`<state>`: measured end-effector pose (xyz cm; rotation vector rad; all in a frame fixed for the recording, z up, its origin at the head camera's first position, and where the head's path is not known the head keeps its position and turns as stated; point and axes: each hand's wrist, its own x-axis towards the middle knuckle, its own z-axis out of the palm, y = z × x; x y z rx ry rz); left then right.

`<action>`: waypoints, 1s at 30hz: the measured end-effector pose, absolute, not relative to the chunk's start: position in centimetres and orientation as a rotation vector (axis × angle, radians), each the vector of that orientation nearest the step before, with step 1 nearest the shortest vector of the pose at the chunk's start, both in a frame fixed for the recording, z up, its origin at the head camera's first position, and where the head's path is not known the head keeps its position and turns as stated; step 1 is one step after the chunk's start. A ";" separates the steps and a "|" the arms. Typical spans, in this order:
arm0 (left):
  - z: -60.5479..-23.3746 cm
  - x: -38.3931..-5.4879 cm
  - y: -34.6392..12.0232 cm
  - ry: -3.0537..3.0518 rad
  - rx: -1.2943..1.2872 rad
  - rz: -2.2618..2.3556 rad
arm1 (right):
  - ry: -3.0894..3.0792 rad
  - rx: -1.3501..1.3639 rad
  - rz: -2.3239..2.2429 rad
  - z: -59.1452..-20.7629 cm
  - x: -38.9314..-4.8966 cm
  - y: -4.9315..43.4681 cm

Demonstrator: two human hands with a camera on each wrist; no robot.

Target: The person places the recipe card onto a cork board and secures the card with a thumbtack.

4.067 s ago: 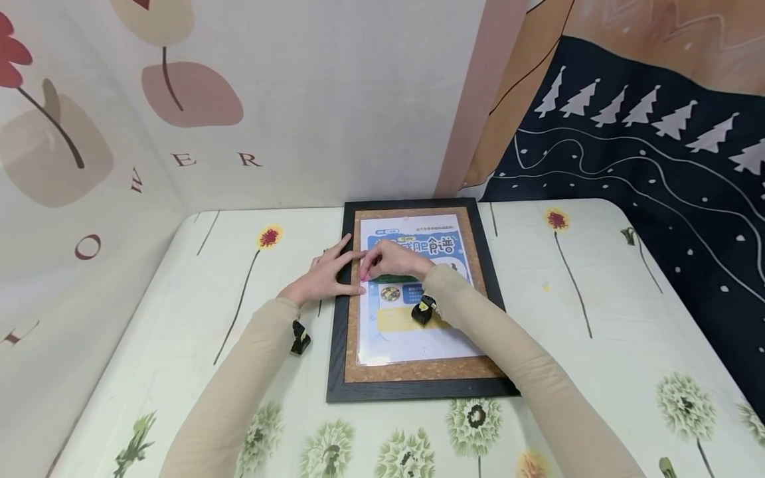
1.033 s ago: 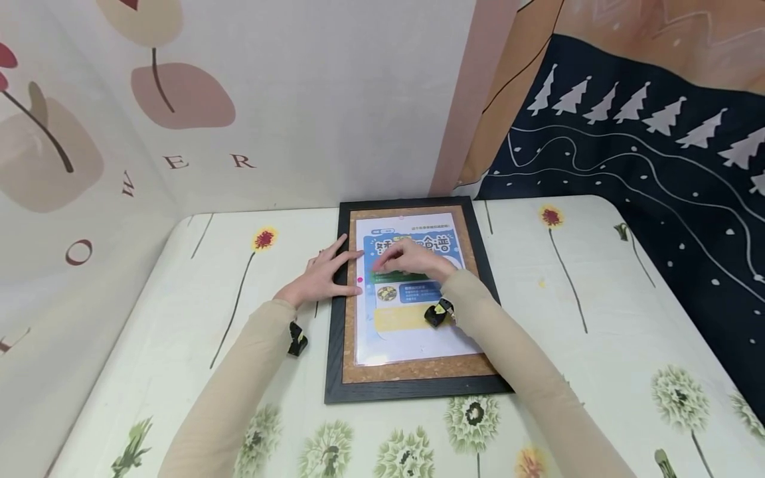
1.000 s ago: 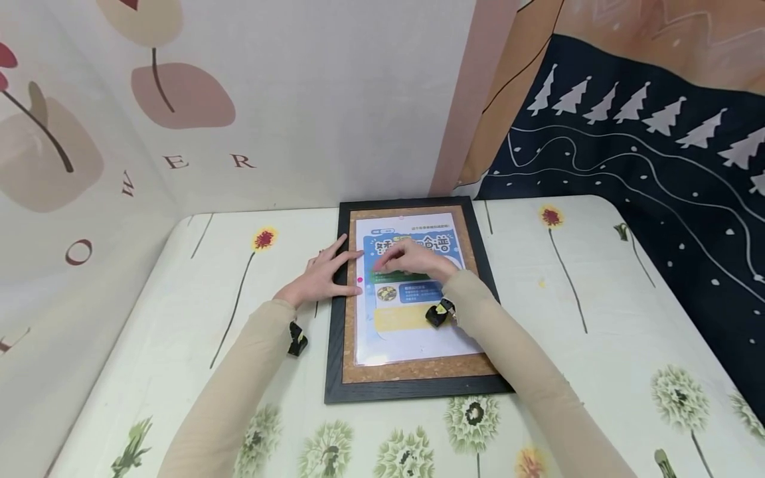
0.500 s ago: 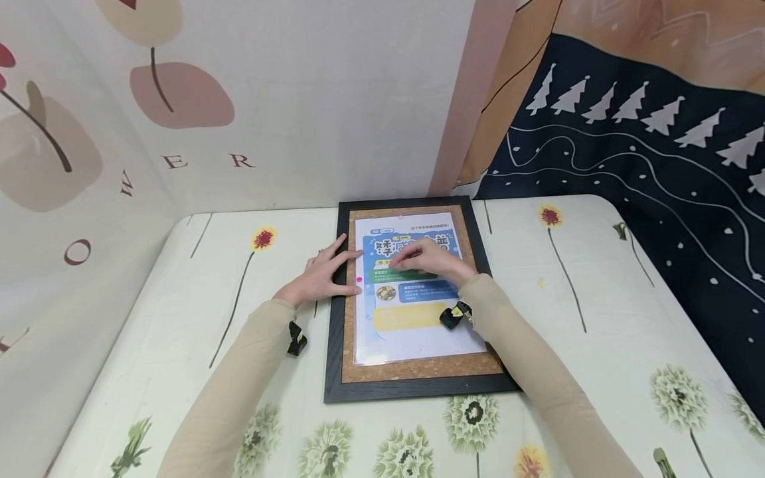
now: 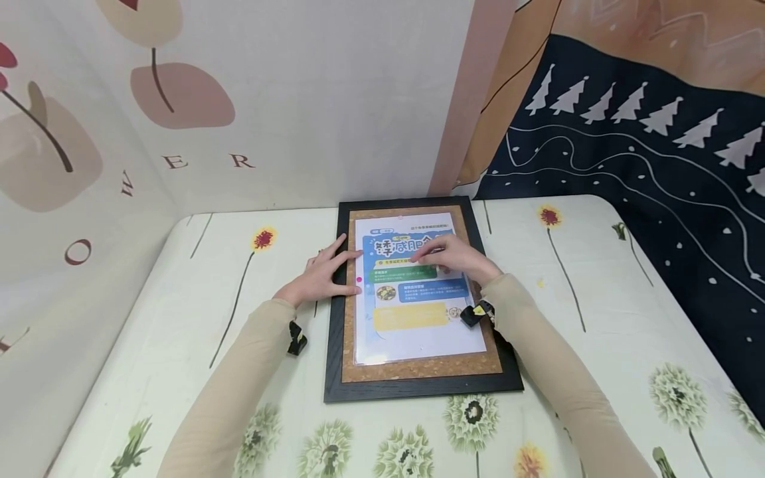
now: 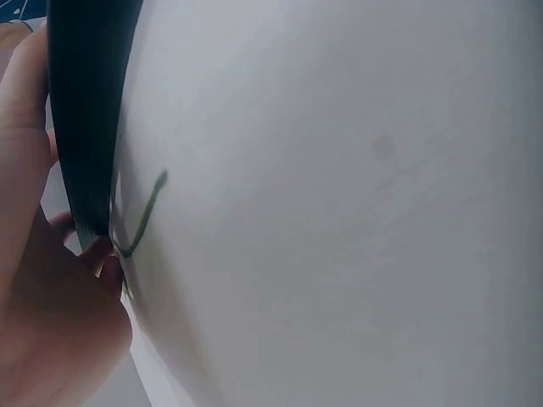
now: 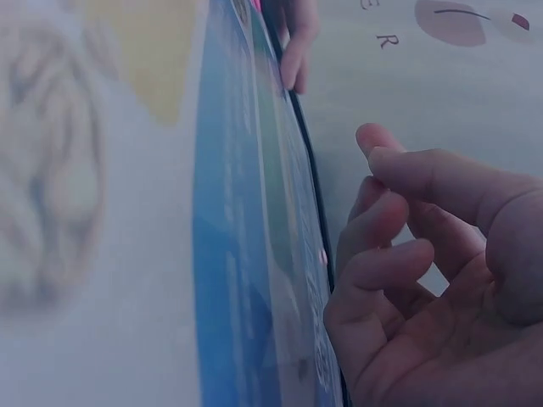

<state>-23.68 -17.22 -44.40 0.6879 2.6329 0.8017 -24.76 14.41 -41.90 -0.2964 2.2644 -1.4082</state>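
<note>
A printed sheet (image 5: 394, 345) with blue, green and yellow blocks lies on a cork board (image 5: 418, 368) with a black frame (image 5: 418, 386). A pink round pushpin (image 5: 359, 279) sits at the sheet's left edge. My left hand (image 5: 319, 273) straddles the frame's left side, fingers spread, thumb and forefinger reaching to the sheet's edge. In the left wrist view, other fingertips (image 6: 109, 259) rest at the frame's outer edge. My right hand (image 5: 457, 257) hovers over the right half of the sheet, fingers loosely bent. In the right wrist view, nothing shows between its thumb and fingertips (image 7: 377, 157).
The board lies flat on a table with a flower-print cloth (image 5: 269, 372), its far end near the pale curtain (image 5: 335, 119). A dark cloth with white trees (image 5: 633, 159) hangs at the right. Each wrist carries a small black camera (image 5: 297, 338).
My right hand has left the pink pushpin at the sheet's left edge and moved right across the sheet, uncovering the title and green block. My left hand stays at the frame.
</note>
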 end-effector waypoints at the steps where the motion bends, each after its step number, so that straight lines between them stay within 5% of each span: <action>1: -44.4 -23.7 -17.2 2.633 0.688 0.803 | 2.264 -0.301 -1.411 -41.9 -24.8 14.7; 30: -44.5 -23.7 -17.3 2.634 0.692 0.798 | 2.305 -0.304 -1.401 -41.4 -23.9 20.1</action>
